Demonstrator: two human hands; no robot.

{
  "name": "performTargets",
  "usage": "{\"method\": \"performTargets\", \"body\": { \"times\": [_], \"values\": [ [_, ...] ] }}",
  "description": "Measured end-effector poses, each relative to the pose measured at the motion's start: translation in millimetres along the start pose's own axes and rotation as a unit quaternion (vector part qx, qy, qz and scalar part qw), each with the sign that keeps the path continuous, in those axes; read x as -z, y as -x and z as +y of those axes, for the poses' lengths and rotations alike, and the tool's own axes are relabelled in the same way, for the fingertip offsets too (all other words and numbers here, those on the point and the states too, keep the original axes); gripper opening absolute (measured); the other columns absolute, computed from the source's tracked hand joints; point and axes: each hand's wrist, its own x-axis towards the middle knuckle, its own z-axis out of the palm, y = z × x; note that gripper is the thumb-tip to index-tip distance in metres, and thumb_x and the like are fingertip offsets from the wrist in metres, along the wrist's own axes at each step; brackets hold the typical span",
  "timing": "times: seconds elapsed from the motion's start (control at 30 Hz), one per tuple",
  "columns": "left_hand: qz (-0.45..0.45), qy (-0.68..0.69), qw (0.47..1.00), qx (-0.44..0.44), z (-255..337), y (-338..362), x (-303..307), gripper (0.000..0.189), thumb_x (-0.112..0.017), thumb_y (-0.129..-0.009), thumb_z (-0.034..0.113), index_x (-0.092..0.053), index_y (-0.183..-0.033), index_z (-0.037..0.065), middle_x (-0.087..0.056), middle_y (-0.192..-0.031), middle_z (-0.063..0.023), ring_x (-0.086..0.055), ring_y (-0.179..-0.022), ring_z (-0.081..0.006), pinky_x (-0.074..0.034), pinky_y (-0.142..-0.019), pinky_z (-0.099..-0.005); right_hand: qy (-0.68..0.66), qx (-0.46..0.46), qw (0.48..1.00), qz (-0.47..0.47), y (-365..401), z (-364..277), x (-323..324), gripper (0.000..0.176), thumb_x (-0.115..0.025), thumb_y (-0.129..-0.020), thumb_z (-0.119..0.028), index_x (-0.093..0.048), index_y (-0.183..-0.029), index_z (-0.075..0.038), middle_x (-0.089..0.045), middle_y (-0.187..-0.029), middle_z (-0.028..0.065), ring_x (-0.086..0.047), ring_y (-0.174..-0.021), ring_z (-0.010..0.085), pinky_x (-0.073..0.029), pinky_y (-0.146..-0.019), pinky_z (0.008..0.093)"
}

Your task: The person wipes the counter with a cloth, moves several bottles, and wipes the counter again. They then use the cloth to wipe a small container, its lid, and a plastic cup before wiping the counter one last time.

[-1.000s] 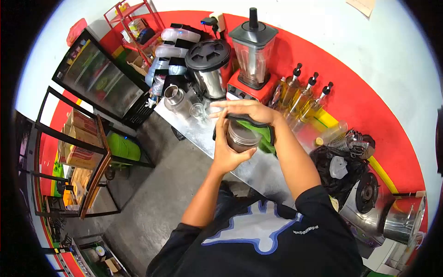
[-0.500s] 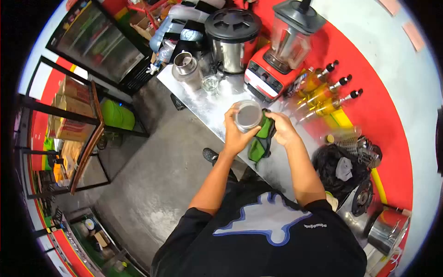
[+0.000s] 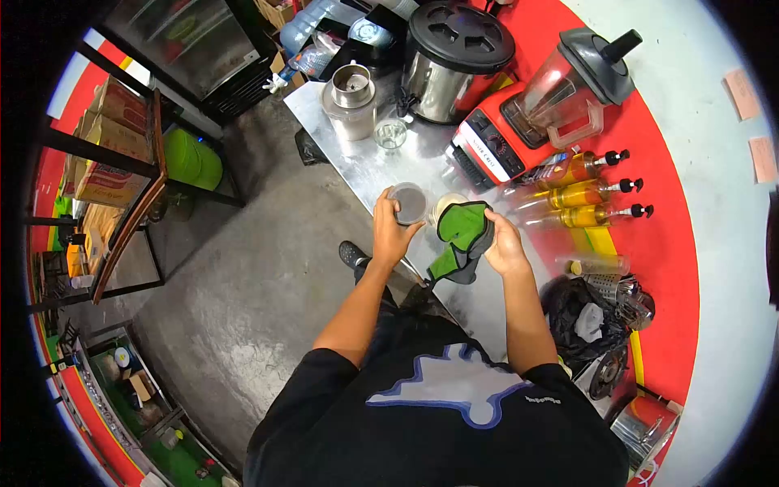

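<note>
Left hand: fingers wrapped around a small jar of dark contents, held upright over the steel surface. Right hand: fingers clamped on a green cloth, just beside the jar, near the red blender.

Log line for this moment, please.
left hand: holds cup | right hand: holds cloth | place: above counter | blender: behind, untouched
</note>
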Motion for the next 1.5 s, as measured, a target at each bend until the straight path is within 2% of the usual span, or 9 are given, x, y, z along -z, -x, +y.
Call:
{"method": "performTargets", "body": {
  "times": [0.4, 0.47, 0.77, 0.87, 0.93, 1.07, 1.27, 1.4, 1.5],
  "values": [
    [0.038, -0.173, 0.982, -0.069, 64.5, 10.9, 5.9, 0.046, -0.077, -0.084, 0.015, -0.055, -0.124, 0.007, -0.054, -0.137, -0.0202, -0.054, -0.123, -0.0369, -0.042, -0.106, -0.0415, -0.048, 0.032, 0.998, -0.040, 19.3, -10.7, -18.7, 0.040, -0.050, -0.110, -0.029, -0.061, -0.136, 0.000, -0.069, -0.134, 0.0100, -0.065, -0.126, 0.0244, -0.047, -0.112, 0.0444],
    [-0.146, 0.005, 0.989, -0.011, 67.8, 12.8, 3.9, 0.040, -0.078, -0.088, 0.014, -0.058, -0.121, 0.005, -0.062, -0.119, -0.0157, -0.060, -0.109, -0.0328, -0.046, -0.100, -0.0406, -0.048, 0.042, 0.995, -0.077, 30.1, -13.0, -32.9, 0.043, -0.048, -0.111, -0.030, -0.057, -0.142, -0.001, -0.067, -0.138, 0.0101, -0.063, -0.129, 0.0256, -0.045, -0.114, 0.0452],
    [-0.219, 0.072, 0.968, -0.097, 159.5, 13.3, 1.1, 0.036, -0.078, -0.092, 0.020, -0.056, -0.112, -0.001, -0.063, -0.098, -0.0220, -0.063, -0.093, -0.0428, -0.051, -0.084, -0.0454, -0.034, 0.191, 0.969, -0.151, 62.7, -18.2, -49.8, 0.058, -0.041, -0.115, -0.040, -0.033, -0.166, -0.012, -0.054, -0.152, 0.0082, -0.054, -0.136, 0.0241, -0.039, -0.118, 0.0430],
    [-0.217, 0.067, 0.970, -0.089, 176.5, 15.8, -0.3, 0.032, -0.076, -0.093, 0.015, -0.054, -0.111, 0.001, -0.064, -0.086, -0.0220, -0.063, -0.079, -0.0421, -0.051, -0.074, -0.0455, 0.041, 0.295, 0.949, -0.100, 96.0, -31.9, -55.5, 0.057, -0.040, -0.117, -0.035, -0.033, -0.165, -0.005, -0.053, -0.153, 0.0078, -0.051, -0.138, 0.0198, -0.034, -0.121, 0.0385],
    [-0.285, 0.088, 0.954, -0.008, 200.1, 14.2, 2.2, 0.026, -0.075, -0.095, 0.012, -0.055, -0.109, 0.002, -0.065, -0.091, -0.0117, -0.061, -0.078, -0.0178, -0.048, -0.072, -0.0336, 0.107, 0.374, 0.921, 0.010, 103.4, -30.1, -35.0, 0.052, -0.041, -0.117, -0.030, -0.041, -0.162, -0.005, -0.055, -0.151, 0.0086, -0.050, -0.139, 0.0198, -0.031, -0.123, 0.0378],
    [-0.363, 0.250, 0.897, 0.034, 209.6, 17.2, -29.2, 0.021, -0.070, -0.100, 0.004, -0.058, -0.116, 0.005, -0.066, -0.096, 0.0005, -0.058, -0.083, -0.0054, -0.046, -0.070, -0.0238, 0.228, 0.461, 0.846, 0.142, 150.2, -43.3, -0.5, 0.044, -0.044, -0.115, -0.022, -0.051, -0.154, -0.001, -0.056, -0.150, 0.0092, -0.053, -0.129, 0.0178, -0.036, -0.114, 0.0335],
    [-0.483, 0.390, 0.760, 0.194, 225.1, 22.1, -71.3, 0.022, -0.069, -0.100, 0.004, -0.062, -0.121, 0.006, -0.067, -0.098, 0.0005, -0.061, -0.081, -0.0060, -0.049, -0.072, -0.0232, 0.305, 0.499, 0.765, 0.269, 198.0, -54.8, 30.7, 0.035, -0.053, -0.111, -0.012, -0.065, -0.140, 0.003, -0.071, -0.127, 0.0102, -0.061, -0.104, 0.0122, -0.047, -0.096, 0.0291],
    [-0.430, 0.282, 0.841, 0.168, 193.9, 32.0, -121.5, 0.026, -0.069, -0.099, 0.004, -0.062, -0.123, 0.008, -0.067, -0.107, -0.0020, -0.061, -0.096, -0.0096, -0.049, -0.086, -0.0259, 0.366, 0.475, 0.711, 0.367, 176.2, -46.1, 52.0, 0.034, -0.061, -0.107, -0.017, -0.070, -0.132, 0.003, -0.076, -0.101, 0.0180, -0.064, -0.082, 0.0159, -0.050, -0.075, 0.0345],
    [-0.410, 0.255, 0.868, 0.114, 145.3, 41.6, -160.9, 0.032, -0.065, -0.098, 0.000, -0.059, -0.128, 0.006, -0.066, -0.123, -0.0090, -0.064, -0.103, -0.0180, -0.051, -0.091, -0.0316, 0.415, 0.397, 0.710, 0.408, 142.6, -21.5, 84.3, 0.046, -0.060, -0.107, -0.021, -0.058, -0.146, 0.003, -0.071, -0.118, 0.0254, -0.069, -0.095, 0.0337, -0.053, -0.087, 0.0405]
  ]
}}
